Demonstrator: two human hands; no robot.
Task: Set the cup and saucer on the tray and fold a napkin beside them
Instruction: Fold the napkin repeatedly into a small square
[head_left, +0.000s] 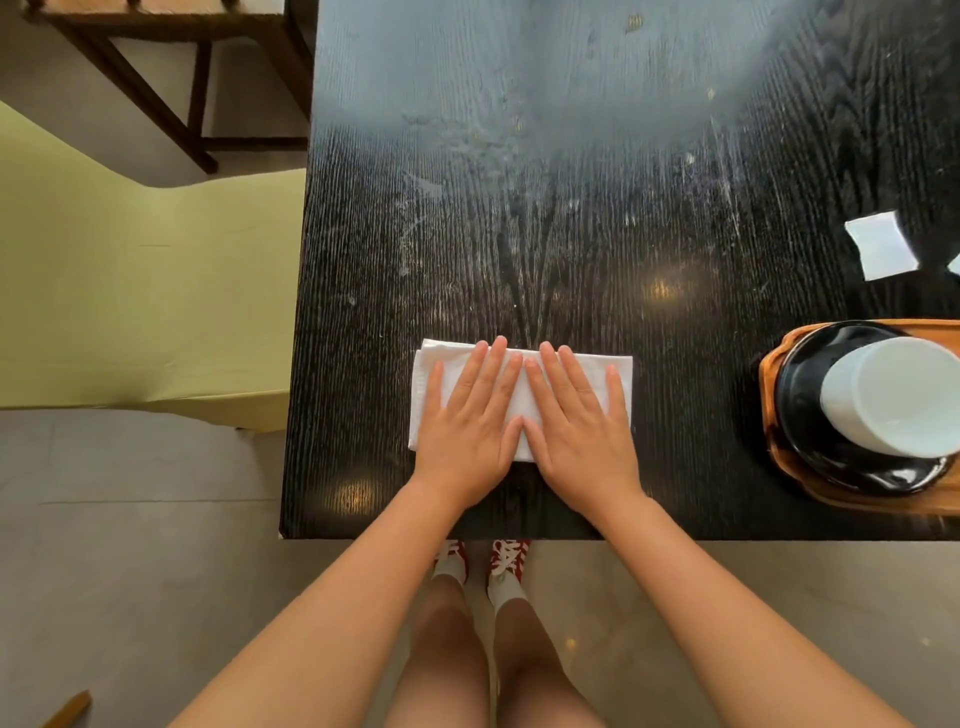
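Napkin (522, 397) lies folded into a white band on the dark worktop (571, 208), near its front edge, pinned flat under both palms. Left hand (470, 418) and right hand (576, 421) press side by side, fingers straight, the grip clamped on nothing. To crease well, I would sweep the palms outward to the ends, keeping the layers squared. Cup (893, 395) sits on the black saucer (800, 395) in the wooden tray (766, 374), well apart to the right; the napkin must then go beside them.
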